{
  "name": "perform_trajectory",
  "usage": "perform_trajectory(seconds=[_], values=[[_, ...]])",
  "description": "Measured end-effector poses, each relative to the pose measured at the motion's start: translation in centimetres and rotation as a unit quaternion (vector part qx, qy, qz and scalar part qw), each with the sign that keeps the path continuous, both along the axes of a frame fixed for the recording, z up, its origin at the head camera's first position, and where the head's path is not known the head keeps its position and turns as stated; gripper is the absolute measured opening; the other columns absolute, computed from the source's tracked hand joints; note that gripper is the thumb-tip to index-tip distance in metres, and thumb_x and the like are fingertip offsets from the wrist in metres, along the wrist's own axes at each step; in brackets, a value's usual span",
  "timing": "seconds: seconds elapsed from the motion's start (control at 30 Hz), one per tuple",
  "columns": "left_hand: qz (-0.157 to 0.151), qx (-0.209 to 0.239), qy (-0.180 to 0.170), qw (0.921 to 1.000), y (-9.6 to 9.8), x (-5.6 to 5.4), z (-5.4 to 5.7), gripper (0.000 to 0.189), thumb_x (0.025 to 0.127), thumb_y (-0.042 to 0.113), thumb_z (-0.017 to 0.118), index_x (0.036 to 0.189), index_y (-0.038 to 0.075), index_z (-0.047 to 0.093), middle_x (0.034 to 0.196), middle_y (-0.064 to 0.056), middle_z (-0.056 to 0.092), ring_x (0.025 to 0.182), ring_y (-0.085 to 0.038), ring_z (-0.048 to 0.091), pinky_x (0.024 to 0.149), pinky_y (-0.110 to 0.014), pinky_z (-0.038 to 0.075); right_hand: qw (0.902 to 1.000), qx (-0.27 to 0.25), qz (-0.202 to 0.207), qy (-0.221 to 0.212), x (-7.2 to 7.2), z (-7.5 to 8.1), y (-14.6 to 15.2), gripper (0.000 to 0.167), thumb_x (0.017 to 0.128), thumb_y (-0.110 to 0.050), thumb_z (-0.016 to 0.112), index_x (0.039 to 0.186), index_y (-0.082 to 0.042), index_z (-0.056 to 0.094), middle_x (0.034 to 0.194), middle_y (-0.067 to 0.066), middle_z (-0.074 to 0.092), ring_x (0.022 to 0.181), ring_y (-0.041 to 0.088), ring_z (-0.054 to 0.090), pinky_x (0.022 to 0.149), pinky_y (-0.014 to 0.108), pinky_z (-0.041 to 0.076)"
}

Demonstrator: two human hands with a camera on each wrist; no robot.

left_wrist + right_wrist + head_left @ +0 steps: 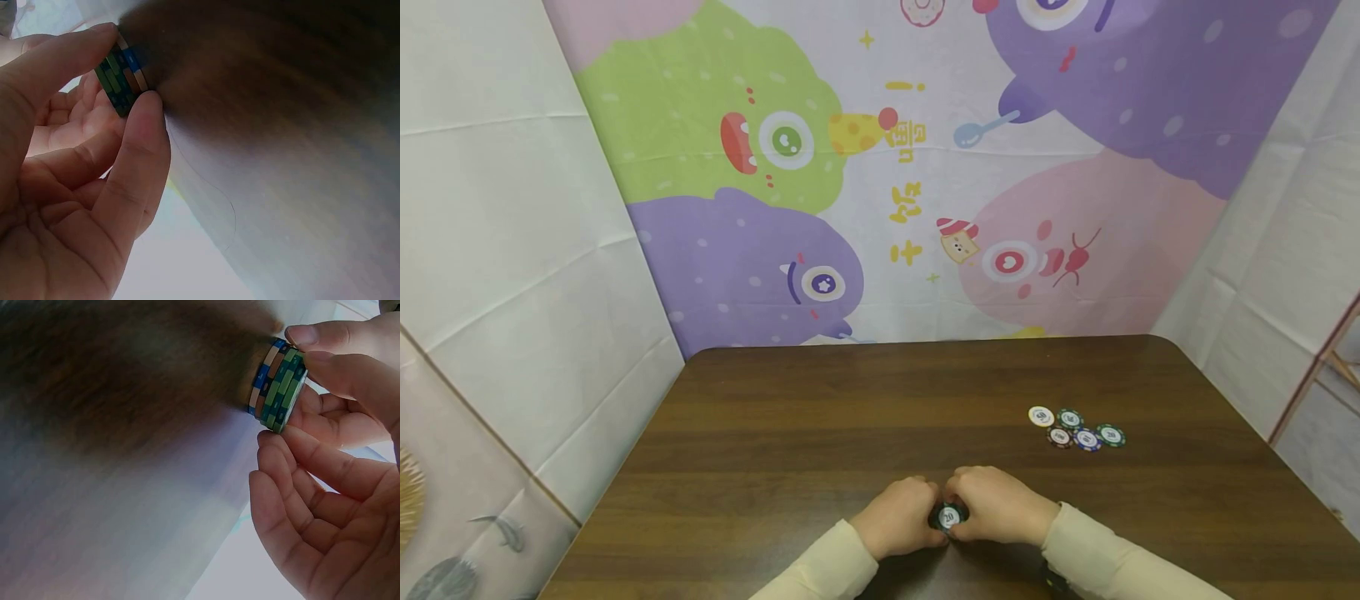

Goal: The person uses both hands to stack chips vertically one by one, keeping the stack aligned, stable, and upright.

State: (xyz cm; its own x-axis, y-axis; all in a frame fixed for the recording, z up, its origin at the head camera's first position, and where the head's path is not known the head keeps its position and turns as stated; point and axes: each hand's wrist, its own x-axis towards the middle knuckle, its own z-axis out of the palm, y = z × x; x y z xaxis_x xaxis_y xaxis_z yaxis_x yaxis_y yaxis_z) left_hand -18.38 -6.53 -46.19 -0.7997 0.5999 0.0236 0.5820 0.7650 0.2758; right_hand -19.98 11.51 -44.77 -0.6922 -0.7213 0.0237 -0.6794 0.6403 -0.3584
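A short stack of poker chips (pixel 950 517) sits between both hands near the front of the table, a green chip marked 20 on top. My left hand (pixel 901 517) pinches its left side between thumb and curled fingers. From the other side my right hand (pixel 1000 506) grips it, thumb at the near edge and fingers around the far one. In the right wrist view, the stack (pixel 276 386) shows green edges at one end, then a brown and a blue one. The left wrist view shows the chip stack (pixel 122 78) between thumb and fingertip.
Several loose chips lie flat in a cluster at the right: a white and yellow chip (pixel 1041 417), a dark brown chip (pixel 1060 437), a blue chip (pixel 1087 440) and green chips (pixel 1111 435). The brown wooden table (pixel 820 417) reaches back to a cartoon-printed curtain (pixel 910 300).
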Motion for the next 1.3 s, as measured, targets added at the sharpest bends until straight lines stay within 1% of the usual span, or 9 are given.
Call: perform_trajectory(seconds=[0.17, 0.27, 0.4, 0.57, 0.7, 0.87, 0.97, 1.03, 1.3], values=[[0.003, -0.001, 0.005, 1.0, 0.0, 0.0, 0.0, 0.026, 0.071, 0.028, 0.084, 0.078, 0.015, 0.063, 0.07, 0.011, 0.054, 0.062, 0.0, 0.041, 0.055, -0.017, 0.038, 0.9999, -0.01, -0.012, -0.005, -0.1, 0.1, 0.3, 0.023, 0.074, -0.026, 0.08, 0.091, -0.012, 0.071, 0.081, -0.009, 0.059, 0.068, -0.001, 0.045, 0.061, 0.02, 0.042], [0.006, -0.002, 0.002, 1.0, 0.1, 0.0, 0.0, 0.026, 0.072, 0.028, 0.084, 0.077, 0.015, 0.062, 0.069, 0.011, 0.052, 0.061, 0.0, 0.041, 0.054, -0.017, 0.037, 0.9996, -0.016, -0.024, 0.0, -0.2, 0.3, 0.7, 0.028, 0.076, -0.027, 0.079, 0.095, -0.009, 0.071, 0.085, -0.005, 0.062, 0.07, 0.001, 0.05, 0.062, 0.021, 0.045], [0.01, -0.006, -0.002, 0.9999, 0.1, 0.1, 0.1, 0.026, 0.072, 0.028, 0.084, 0.078, 0.014, 0.062, 0.07, 0.011, 0.053, 0.062, 0.0, 0.042, 0.055, -0.016, 0.039, 0.9986, -0.024, -0.046, 0.001, -0.5, 0.7, 1.5, 0.034, 0.078, -0.028, 0.079, 0.102, -0.006, 0.07, 0.094, 0.0, 0.065, 0.077, 0.009, 0.059, 0.065, 0.024, 0.049], [0.01, -0.012, -0.003, 0.9999, 0.2, 0.1, 0.2, 0.027, 0.072, 0.029, 0.084, 0.08, 0.013, 0.064, 0.072, 0.01, 0.056, 0.064, 0.0, 0.045, 0.057, -0.017, 0.04, 0.9959, -0.033, -0.083, 0.01, -1.0, 1.1, 2.9, 0.038, 0.08, -0.028, 0.078, 0.109, -0.006, 0.068, 0.102, 0.003, 0.067, 0.085, 0.016, 0.063, 0.071, 0.03, 0.052], [0.005, -0.014, 0.0, 0.9999, 0.2, 0.0, 0.2, 0.026, 0.072, 0.029, 0.084, 0.081, 0.014, 0.065, 0.073, 0.01, 0.059, 0.065, 0.0, 0.048, 0.059, -0.017, 0.041, 0.9921, -0.049, -0.114, 0.02, -1.5, 1.5, 4.3, 0.038, 0.082, -0.026, 0.078, 0.112, -0.006, 0.066, 0.104, 0.004, 0.067, 0.089, 0.019, 0.064, 0.073, 0.032, 0.052], [0.005, -0.025, 0.015, 0.9996, 0.2, 0.1, 0.3, 0.026, 0.072, 0.031, 0.084, 0.078, 0.015, 0.064, 0.072, 0.01, 0.059, 0.065, -0.001, 0.049, 0.059, -0.018, 0.041, 0.986, -0.062, -0.15, 0.038, -2.1, 2.0, 6.2, 0.039, 0.082, -0.025, 0.078, 0.113, -0.006, 0.065, 0.106, 0.006, 0.069, 0.09, 0.019, 0.065, 0.076, 0.034, 0.053], [0.005, -0.028, 0.017, 0.9994, 0.2, 0.1, 0.3, 0.026, 0.073, 0.032, 0.083, 0.079, 0.015, 0.064, 0.073, 0.01, 0.059, 0.066, -0.001, 0.05, 0.06, -0.018, 0.042, 0.9831, -0.064, -0.164, 0.05, -2.5, 2.2, 7.5, 0.04, 0.082, -0.025, 0.078, 0.113, -0.005, 0.065, 0.105, 0.007, 0.069, 0.09, 0.02, 0.065, 0.076, 0.037, 0.053], [0.004, -0.028, 0.016, 0.9995, 0.2, 0.1, 0.3, 0.026, 0.073, 0.032, 0.083, 0.08, 0.015, 0.064, 0.074, 0.01, 0.059, 0.067, -0.001, 0.05, 0.061, -0.018, 0.042, 0.981, -0.066, -0.175, 0.051, -2.7, 2.2, 8.4, 0.04, 0.082, -0.025, 0.078, 0.114, -0.004, 0.065, 0.106, 0.007, 0.07, 0.091, 0.021, 0.066, 0.077, 0.039, 0.053], [0.007, -0.028, 0.008, 0.9996, 0.2, 0.0, 0.3, 0.026, 0.073, 0.033, 0.083, 0.081, 0.015, 0.065, 0.075, 0.01, 0.059, 0.068, 0.0, 0.049, 0.061, -0.017, 0.042, 0.9691, -0.085, -0.225, 0.057, -3.5, 2.1, 11.9, 0.038, 0.083, -0.025, 0.076, 0.112, -0.002, 0.066, 0.104, 0.01, 0.07, 0.086, 0.022, 0.067, 0.07, 0.035, 0.053]])
